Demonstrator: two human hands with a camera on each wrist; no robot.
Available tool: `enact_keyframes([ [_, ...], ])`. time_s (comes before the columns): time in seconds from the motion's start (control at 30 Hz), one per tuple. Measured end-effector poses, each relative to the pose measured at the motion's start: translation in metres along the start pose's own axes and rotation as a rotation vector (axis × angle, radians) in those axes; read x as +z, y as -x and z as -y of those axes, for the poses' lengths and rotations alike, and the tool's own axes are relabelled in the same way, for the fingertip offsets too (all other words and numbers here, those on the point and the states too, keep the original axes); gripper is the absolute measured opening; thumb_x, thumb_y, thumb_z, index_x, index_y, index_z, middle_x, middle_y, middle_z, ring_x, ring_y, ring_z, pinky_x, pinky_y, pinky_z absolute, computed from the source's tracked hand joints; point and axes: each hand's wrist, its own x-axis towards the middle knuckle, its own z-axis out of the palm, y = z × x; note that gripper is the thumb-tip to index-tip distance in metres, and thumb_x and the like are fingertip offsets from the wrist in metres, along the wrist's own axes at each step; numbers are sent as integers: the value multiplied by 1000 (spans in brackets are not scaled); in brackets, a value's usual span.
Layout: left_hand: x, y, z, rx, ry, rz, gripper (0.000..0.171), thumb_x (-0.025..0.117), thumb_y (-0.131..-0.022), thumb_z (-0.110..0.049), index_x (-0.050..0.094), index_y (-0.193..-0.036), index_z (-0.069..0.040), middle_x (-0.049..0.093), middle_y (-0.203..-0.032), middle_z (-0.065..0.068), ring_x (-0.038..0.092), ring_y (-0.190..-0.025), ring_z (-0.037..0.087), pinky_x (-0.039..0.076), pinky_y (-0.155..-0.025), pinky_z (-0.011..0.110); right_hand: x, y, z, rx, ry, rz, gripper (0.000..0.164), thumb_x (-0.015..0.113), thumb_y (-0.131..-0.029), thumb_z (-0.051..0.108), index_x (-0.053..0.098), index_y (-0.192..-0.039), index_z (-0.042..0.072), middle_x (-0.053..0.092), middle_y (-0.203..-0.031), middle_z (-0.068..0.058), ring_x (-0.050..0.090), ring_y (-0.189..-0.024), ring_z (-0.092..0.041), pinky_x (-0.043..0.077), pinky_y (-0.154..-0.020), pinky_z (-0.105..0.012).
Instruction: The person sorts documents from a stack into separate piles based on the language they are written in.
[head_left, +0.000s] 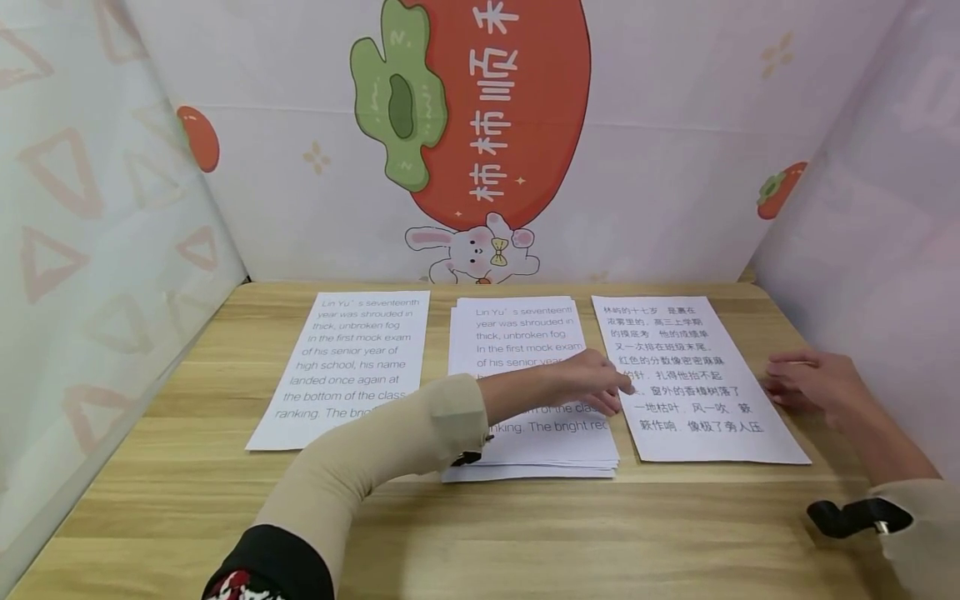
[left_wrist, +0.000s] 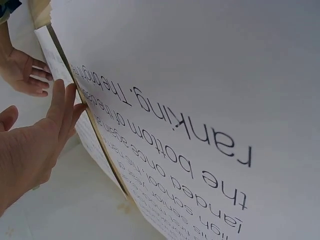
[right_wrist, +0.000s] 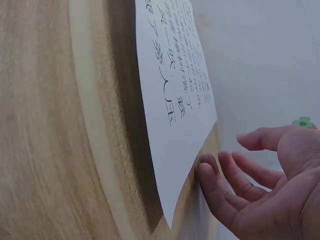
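Observation:
A sheet printed with Chinese text (head_left: 690, 375) lies at the right of the table. My left hand (head_left: 581, 379) reaches across the middle stack of English pages (head_left: 540, 454), its fingertips at the left edge of the Chinese sheet. In the left wrist view the fingers (left_wrist: 62, 107) of that hand are extended and close together. Beside the Chinese sheet's right edge is my right hand (head_left: 813, 383), with loosely bent fingers and the thumb apart in the right wrist view. Neither hand grips anything.
Another English-text page (head_left: 352, 358) lies at the left of the wooden table (head_left: 420, 533). Printed cloth walls (head_left: 660, 167) enclose the back and sides, with a large red fruit and a rabbit drawn on the back one. The middle stack's sheets are slightly uneven.

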Motion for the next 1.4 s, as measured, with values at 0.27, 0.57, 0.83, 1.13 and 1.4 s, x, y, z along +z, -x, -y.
enact_keyframes([
  [0.27, -14, 8, 3, 39, -79, -4, 30, 68, -98, -8, 64, -120, 11, 68, -114, 22, 73, -102, 32, 64, -82, 32, 14, 2, 12, -64, 139, -31, 58, 55, -107, 19, 36, -144, -22, 68, -85, 18, 69, -73, -1, 63, -68, -23],
  [0.57, -47, 26, 10, 89, -166, -85, 58, 68, -98, -8, 47, -150, 5, 72, -124, 17, 71, -113, 29, 62, -91, 31, 50, 5, 39, -164, 230, 39, 55, 54, -108, 24, 44, -142, -18, 71, -107, -13, 72, -81, -6, 64, -73, -26],
  [0.83, -88, 54, 24, 108, -178, -177, 56, 66, -100, -12, 48, -150, 5, 68, -131, 18, 69, -117, 31, 61, -94, 33, 81, 10, 54, -210, 128, 172, 48, 57, -107, 15, 46, -139, -20, 74, -110, -20, 76, -86, -11, 64, -79, -27],
  [1.13, -126, 78, 43, 141, -112, -328, 52, 61, -101, -13, 49, -148, 6, 64, -135, 22, 70, -115, 33, 61, -96, 35, 110, 13, 63, -188, 66, 273, 52, 59, -107, 18, 44, -143, -17, 73, -119, -24, 77, -94, -18, 64, -83, -32],
  [1.4, -146, 93, 53, 98, -35, -410, 51, 59, -101, -9, 48, -147, 9, 62, -138, 25, 71, -114, 33, 61, -95, 35, 137, 11, 68, -154, -19, 338, 52, 60, -105, 15, 44, -144, -15, 74, -117, -20, 77, -97, -21, 64, -85, -37],
])
